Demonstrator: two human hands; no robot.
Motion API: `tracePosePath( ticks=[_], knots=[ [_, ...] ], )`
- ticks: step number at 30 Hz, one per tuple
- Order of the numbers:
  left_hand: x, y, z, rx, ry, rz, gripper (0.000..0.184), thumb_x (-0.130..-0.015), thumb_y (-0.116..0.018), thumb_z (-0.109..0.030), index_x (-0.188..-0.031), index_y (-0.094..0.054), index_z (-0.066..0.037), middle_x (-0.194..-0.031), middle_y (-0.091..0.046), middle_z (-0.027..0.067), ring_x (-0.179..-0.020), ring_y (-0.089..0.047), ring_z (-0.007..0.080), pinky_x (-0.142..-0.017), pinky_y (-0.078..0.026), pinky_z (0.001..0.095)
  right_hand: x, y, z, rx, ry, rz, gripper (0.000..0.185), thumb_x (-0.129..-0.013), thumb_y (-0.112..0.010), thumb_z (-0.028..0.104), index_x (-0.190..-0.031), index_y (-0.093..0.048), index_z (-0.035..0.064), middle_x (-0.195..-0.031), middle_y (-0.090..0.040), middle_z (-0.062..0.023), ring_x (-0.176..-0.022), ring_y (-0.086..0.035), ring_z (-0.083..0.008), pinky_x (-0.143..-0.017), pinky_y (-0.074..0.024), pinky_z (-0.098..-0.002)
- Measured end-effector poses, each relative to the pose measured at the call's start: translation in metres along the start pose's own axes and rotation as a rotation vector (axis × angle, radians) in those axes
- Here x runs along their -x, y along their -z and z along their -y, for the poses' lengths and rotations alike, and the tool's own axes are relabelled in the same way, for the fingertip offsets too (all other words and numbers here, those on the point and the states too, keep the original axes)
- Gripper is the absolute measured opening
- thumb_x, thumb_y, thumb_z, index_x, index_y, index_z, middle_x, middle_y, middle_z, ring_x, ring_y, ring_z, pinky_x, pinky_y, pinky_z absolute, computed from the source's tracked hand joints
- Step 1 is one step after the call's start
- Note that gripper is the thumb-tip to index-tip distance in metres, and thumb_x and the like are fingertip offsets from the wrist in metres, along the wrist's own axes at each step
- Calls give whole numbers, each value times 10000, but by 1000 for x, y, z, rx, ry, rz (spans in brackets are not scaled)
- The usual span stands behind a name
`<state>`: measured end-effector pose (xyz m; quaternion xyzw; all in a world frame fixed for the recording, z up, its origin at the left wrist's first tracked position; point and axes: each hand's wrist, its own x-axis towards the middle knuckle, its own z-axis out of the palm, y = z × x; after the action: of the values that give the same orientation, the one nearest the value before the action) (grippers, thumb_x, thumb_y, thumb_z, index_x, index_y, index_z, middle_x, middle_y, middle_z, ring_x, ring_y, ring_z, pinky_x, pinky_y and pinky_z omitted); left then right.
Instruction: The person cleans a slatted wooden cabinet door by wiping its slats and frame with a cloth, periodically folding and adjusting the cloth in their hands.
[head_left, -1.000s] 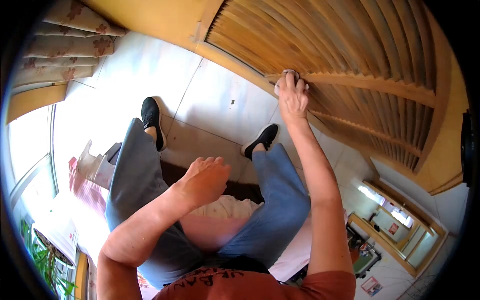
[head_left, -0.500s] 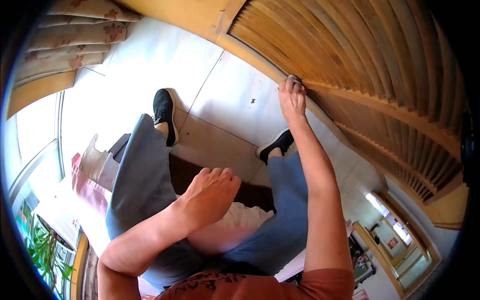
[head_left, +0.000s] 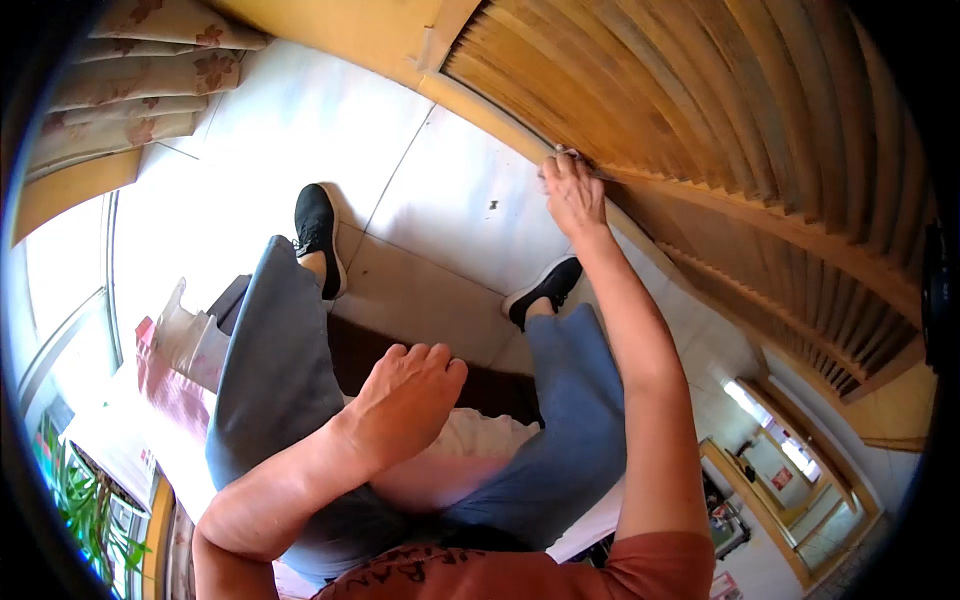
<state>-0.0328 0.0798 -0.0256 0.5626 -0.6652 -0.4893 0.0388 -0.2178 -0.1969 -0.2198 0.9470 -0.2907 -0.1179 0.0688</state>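
Observation:
My right hand (head_left: 573, 198) reaches out to the edge of a wooden louvered door (head_left: 690, 110), at the rail between two slatted panels. Its fingers are closed on a small pale cloth (head_left: 568, 152), of which only a bit shows past the fingertips. My left hand (head_left: 408, 398) hangs over my lap with its fingers curled in and the back of the hand up. It is closed, and whatever may be inside it is hidden.
Below the door lies a white tiled floor (head_left: 400, 200) with my two dark shoes on it. A patterned curtain (head_left: 150, 75) hangs at upper left. Pink striped fabric (head_left: 170, 370) and a potted plant (head_left: 80, 490) are at left. A wood-framed mirror or opening (head_left: 790, 480) stands at lower right.
My right hand has moved from the face of the door rail to the door's edge. The view has turned, so the door looks larger. My left hand stays curled over my lap.

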Motion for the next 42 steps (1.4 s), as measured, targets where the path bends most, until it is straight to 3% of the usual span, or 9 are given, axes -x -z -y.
tracePosePath(
  ticks=[6,11,14,16,19,23,27,36,42],
  knots=[
    [3,0,1,-8,-7,-2,208,-813,-653,-119,-995,-593,-38,-990,-601,143,-997,-601,305,-865,-459,414,8,17,17,89,-153,88,167,-859,-608,182,-973,-617,60,-1029,-637,-136,-936,-647,-319,-743,-545,-402],
    [0,6,9,-97,46,-27,217,-837,-641,-186,-993,-594,-43,-989,-602,151,-998,-606,328,-860,-480,438,50,94,61,-846,-173,-182,336,-729,-620,10,-1053,-635,97,-1056,-670,-107,-982,-655,-300,-779,-532,-391],
    [-6,7,30,-81,94,-14,322,-827,-637,-195,-1111,-597,-49,-1069,-606,193,-1035,-604,351,-890,-490,440,85,24,81,-2179,-611,132,190,-815,-667,102,-989,-680,27,-900,-692,-81,-816,-646,-118,-758,-530,-310],
    [-9,-7,53,-111,85,-11,374,-825,-632,-191,-1169,-592,-51,-1115,-604,215,-1053,-599,362,-904,-490,437,113,60,127,-773,-657,64,168,-812,-584,69,-961,-660,60,-933,-703,-163,-881,-680,-297,-767,-534,-365],
    [-8,-23,63,1,170,-322,433,-855,-633,-239,-1239,-575,-48,-1182,-607,199,-1012,-635,352,-806,-528,428,130,94,165,-1572,-803,-388,286,-824,-533,29,-1081,-659,45,-938,-701,-151,-891,-674,-249,-802,-509,-319],
    [29,-33,4,968,341,-389,692,-898,-677,-396,-1480,-371,-178,-1373,-469,147,-1165,-522,243,-849,-495,390,163,172,186,-1440,-670,-297,287,-821,-572,79,-1095,-633,19,-953,-682,-150,-894,-648,-242,-818,-504,-337],
    [56,-73,-25,1751,-75,-329,608,-953,-632,-240,-1474,-340,-128,-1386,-472,106,-1256,-472,239,-1008,-448,424,204,227,204,-1720,-448,-370,293,-829,-577,129,-1094,-623,10,-935,-672,-115,-867,-619,-180,-799,-500,-321],
    [91,-121,-72,1925,45,-247,396,-960,-613,-316,-1263,-563,-65,-1198,-631,71,-1093,-598,230,-972,-481,424,297,240,185,-1531,-670,-197,625,-779,-699,459,-1187,-608,-5,-1059,-683,-195,-956,-670,-295,-826,-517,-375],
    [84,-142,-102,1904,3,-332,429,-1003,-499,-427,-1294,-554,-116,-1231,-619,54,-1110,-593,223,-974,-486,406,332,256,184,-2007,-561,-233,578,-893,-679,326,-1305,-479,-26,-1178,-601,-105,-1073,-575,-156,-894,-475,-293]
  ],
)
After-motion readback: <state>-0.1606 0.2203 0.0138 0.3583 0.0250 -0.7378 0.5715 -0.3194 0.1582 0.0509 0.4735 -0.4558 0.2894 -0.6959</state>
